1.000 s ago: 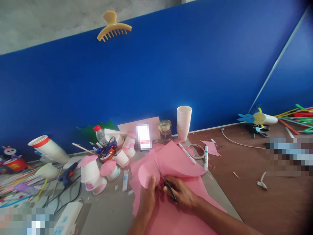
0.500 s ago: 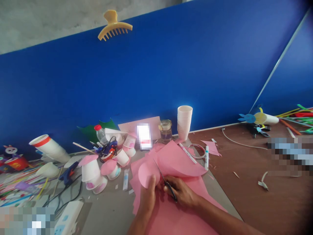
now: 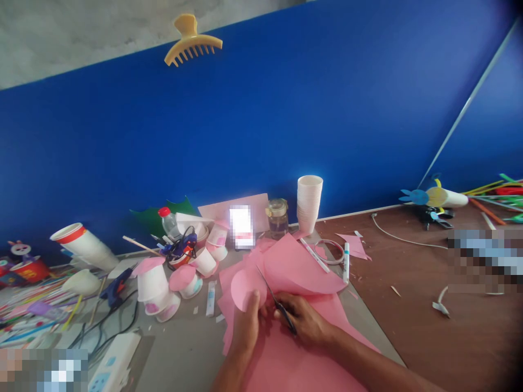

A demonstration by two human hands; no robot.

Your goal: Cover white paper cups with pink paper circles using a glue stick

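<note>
My left hand (image 3: 250,318) pinches a rounded pink paper piece (image 3: 245,283), thumb on top and fingers mostly hidden beneath. In my right hand (image 3: 304,318) is a pair of black-handled scissors (image 3: 287,318), held closed around the grips. The narrow blade points up and left along the right edge of the round piece. Whether the blades are parted cannot be made out. Under both hands lie large pink paper sheets (image 3: 300,362), and one curled pink sheet (image 3: 300,264) rises just beyond the scissors.
White paper cups with pink tops (image 3: 152,283) stand left, near a blue glue gun (image 3: 117,291) and power strip (image 3: 114,362). Behind are a lit phone (image 3: 242,226), a glass jar (image 3: 278,218) and stacked paper cups (image 3: 309,204). Markers (image 3: 346,264) and a tape roll (image 3: 330,251) lie right.
Both hands, the scissors and the round paper keep nearly the same place. The whole view has shifted very slightly.
</note>
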